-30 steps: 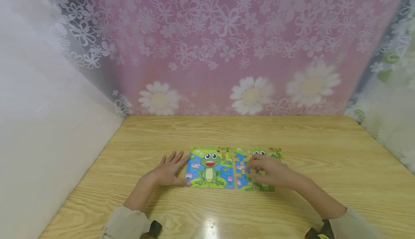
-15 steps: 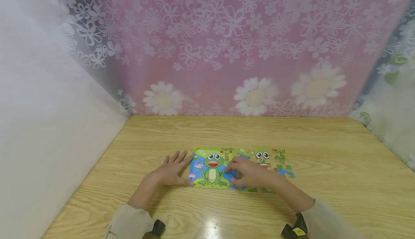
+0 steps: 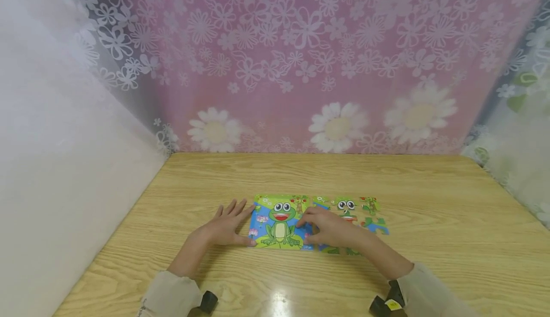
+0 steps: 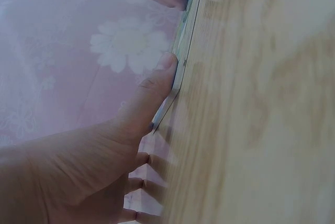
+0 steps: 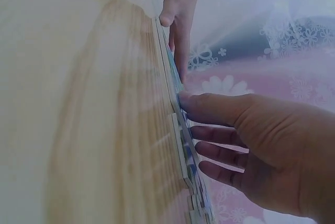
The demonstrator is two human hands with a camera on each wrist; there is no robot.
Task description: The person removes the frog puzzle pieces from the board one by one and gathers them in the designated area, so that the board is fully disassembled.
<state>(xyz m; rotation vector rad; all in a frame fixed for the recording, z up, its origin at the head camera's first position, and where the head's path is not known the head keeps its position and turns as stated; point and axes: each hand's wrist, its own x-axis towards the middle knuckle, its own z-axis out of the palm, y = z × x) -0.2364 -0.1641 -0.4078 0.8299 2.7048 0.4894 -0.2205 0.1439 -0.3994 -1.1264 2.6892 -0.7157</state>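
A square picture board (image 3: 280, 226) with a green frog lies flat on the table in the head view. My left hand (image 3: 227, 226) rests at the board's left edge, fingers spread and thumb against its lower left corner. My right hand (image 3: 328, 228) is at the board's right side, fingers slightly bent and fingertips touching it. In the right wrist view its thumb (image 5: 212, 106) lies at the board's edge. Nothing shows between its fingers. To the right lie frog jigsaw pieces (image 3: 346, 205), with small gaps between them. My right hand and forearm hide some of them.
The wooden table (image 3: 206, 174) reaches to a pink flowered curtain (image 3: 275, 78) at the back. A pale wall (image 3: 64, 164) stands at the left, and a flowered sheet (image 3: 522, 126) hangs at the right. A puzzle piece (image 3: 375, 225) lies at the set's right edge.
From over the loose pieces, my right hand has moved left to the frog board's right side. Right-hand pieces it covered now show. My left hand stays at the board's left edge.
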